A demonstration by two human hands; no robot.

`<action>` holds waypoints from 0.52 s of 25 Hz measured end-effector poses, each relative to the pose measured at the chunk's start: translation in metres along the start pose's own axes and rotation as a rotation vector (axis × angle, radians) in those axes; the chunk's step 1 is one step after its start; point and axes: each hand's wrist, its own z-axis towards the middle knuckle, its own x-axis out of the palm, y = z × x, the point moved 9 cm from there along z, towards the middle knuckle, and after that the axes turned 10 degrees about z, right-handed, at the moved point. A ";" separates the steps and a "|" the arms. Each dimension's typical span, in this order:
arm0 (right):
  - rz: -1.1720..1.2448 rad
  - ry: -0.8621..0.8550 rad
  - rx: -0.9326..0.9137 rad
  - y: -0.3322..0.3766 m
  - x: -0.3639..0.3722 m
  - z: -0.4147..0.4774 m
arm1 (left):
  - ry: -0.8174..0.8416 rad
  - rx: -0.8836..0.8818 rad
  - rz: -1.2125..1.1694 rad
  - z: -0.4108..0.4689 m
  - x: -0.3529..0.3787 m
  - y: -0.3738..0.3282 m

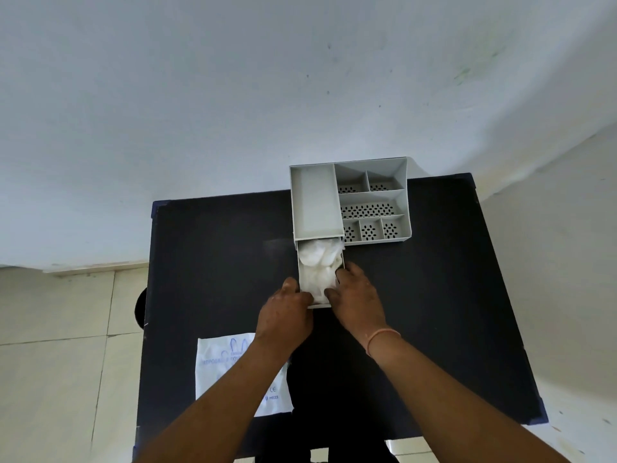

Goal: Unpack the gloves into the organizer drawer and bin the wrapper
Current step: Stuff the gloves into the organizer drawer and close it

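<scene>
A grey organizer (315, 202) with several compartments stands at the far side of a black table (217, 262). Its drawer (320, 306) is pulled out toward me and holds a crumpled bunch of white gloves (319, 265). My left hand (285, 312) grips the drawer's front left corner, fingers touching the gloves. My right hand (357, 295) holds the drawer's right side, fingertips pressed into the gloves. The white wrapper (220, 372) with blue print lies flat on the table near me, partly under my left forearm.
The table stands against a white wall (300, 78). Pale floor tiles (66, 362) show on the left and right. A dark round object (140, 310) peeks out at the table's left edge. No bin is in view.
</scene>
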 end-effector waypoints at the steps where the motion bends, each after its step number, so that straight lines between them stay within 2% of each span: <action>1: -0.001 -0.028 -0.023 0.001 -0.001 -0.006 | 0.012 -0.001 -0.003 -0.001 0.002 -0.002; 4: -0.114 -0.183 -0.100 0.011 -0.012 -0.014 | 0.022 -0.011 0.006 0.000 0.005 -0.003; 5: -0.162 -0.160 -0.074 0.010 -0.011 -0.011 | 0.019 -0.013 0.014 -0.001 0.006 -0.004; 9: -0.184 0.172 0.134 -0.007 0.011 0.010 | 0.011 0.003 0.026 -0.005 0.012 -0.005; 13: -0.127 0.256 0.127 -0.006 0.016 0.017 | -0.014 -0.005 0.021 -0.007 0.008 -0.004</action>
